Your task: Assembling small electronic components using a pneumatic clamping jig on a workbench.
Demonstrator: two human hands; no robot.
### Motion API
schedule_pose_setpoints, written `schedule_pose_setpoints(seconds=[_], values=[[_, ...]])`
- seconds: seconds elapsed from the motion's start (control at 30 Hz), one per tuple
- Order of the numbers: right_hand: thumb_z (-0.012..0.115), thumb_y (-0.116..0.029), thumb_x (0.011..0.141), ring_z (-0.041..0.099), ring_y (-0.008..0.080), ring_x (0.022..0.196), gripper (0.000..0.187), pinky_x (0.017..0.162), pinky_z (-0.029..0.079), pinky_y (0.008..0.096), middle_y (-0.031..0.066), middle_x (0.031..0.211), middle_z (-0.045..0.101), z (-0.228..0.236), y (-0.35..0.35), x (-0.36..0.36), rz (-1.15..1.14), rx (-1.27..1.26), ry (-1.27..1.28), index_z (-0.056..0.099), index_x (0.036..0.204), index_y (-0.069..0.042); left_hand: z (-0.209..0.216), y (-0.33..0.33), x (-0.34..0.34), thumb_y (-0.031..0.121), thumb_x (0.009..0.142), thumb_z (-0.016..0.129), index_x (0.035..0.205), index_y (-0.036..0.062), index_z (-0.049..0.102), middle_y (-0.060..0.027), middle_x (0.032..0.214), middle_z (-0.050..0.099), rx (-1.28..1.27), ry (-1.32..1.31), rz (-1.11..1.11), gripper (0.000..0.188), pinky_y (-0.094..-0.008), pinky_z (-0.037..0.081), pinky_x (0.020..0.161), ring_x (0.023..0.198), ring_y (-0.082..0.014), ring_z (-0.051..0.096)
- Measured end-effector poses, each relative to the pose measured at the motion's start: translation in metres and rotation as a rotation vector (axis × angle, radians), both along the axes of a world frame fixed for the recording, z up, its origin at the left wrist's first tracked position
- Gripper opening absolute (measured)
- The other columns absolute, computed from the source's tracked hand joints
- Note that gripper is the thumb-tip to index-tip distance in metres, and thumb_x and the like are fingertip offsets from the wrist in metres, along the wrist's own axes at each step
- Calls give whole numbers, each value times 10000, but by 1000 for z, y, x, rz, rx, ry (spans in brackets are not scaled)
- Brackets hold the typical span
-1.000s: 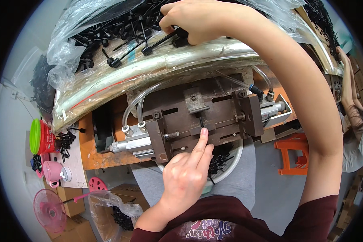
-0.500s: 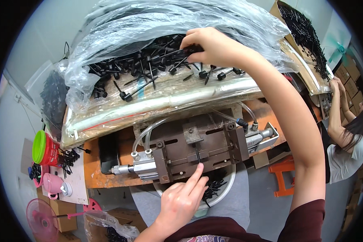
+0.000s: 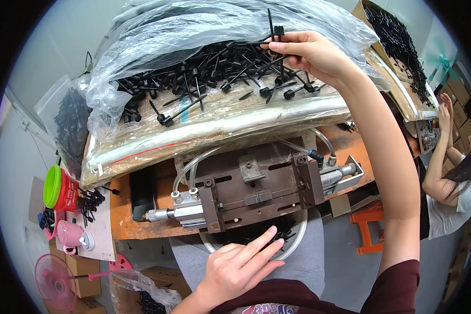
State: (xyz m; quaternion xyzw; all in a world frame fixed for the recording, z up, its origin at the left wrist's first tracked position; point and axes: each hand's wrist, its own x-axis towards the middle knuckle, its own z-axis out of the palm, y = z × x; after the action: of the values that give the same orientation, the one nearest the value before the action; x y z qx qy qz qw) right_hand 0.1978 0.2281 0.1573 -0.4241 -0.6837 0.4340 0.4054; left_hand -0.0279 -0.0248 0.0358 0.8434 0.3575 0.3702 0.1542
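Note:
My right hand (image 3: pixel 311 52) is raised over the far pile, pinching a few thin-stemmed black plastic parts (image 3: pixel 278 31); one stem points straight up. Beneath it spreads the heap of similar black parts (image 3: pixel 199 73), lying on a plastic-covered board under a clear plastic sheet (image 3: pixel 204 31). My left hand (image 3: pixel 240 269) is open, palm down and fingers stretched, over the rim of a white basket (image 3: pixel 297 243) at my lap. Black pieces lie in that basket, partly hidden by the fingers. Between my hands sits a brown metal fixture (image 3: pixel 235 212); its small centre block (image 3: pixel 258 199) has no black part in it.
Air cylinders (image 3: pixel 188 214) with clear hoses flank the fixture on an orange bench (image 3: pixel 121 222). At left are a red tub (image 3: pixel 65 191), a pink cup (image 3: pixel 69 233) and a pink fan (image 3: pixel 55 280). A co-worker (image 3: pixel 450 183) sits at right, beyond an orange stool (image 3: pixel 363 230).
My right hand has risen from the heap and moved right, lifting black parts. My left hand has drawn back from the fixture over the basket. The black stem at the fixture's centre is gone.

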Motion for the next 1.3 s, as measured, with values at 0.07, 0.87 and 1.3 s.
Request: schedule_pose_setpoints(seconds=[0.07, 0.87, 1.3], values=[[647, -176, 913, 478, -10, 615, 339, 534, 429, 85, 74, 1098, 642, 0, -6, 5, 25, 11, 12, 606, 1183, 23, 5, 3, 1, 231, 714, 809, 1076, 70, 709, -96, 1151, 675, 12, -43, 17, 409, -207, 460, 539, 600, -115, 608], [716, -95, 821, 554, 46, 747, 232, 533, 398, 179, -6, 896, 610, -85, -207, 2, 183, -467, 156, 705, 1045, -34, 20, -7, -32, 50, 639, 824, 913, -22, 734, -122, 864, 663, -529, -678, -21, 297, -262, 521, 634, 730, -186, 644], [737, -100, 784, 565, 61, 697, 252, 497, 410, 169, 54, 931, 661, -106, -240, -2, -27, -532, 320, 710, 1004, 18, -32, 15, 16, 22, 679, 769, 936, -20, 692, -165, 1177, 648, 54, 144, 206, 272, -256, 515, 621, 667, -182, 650]])
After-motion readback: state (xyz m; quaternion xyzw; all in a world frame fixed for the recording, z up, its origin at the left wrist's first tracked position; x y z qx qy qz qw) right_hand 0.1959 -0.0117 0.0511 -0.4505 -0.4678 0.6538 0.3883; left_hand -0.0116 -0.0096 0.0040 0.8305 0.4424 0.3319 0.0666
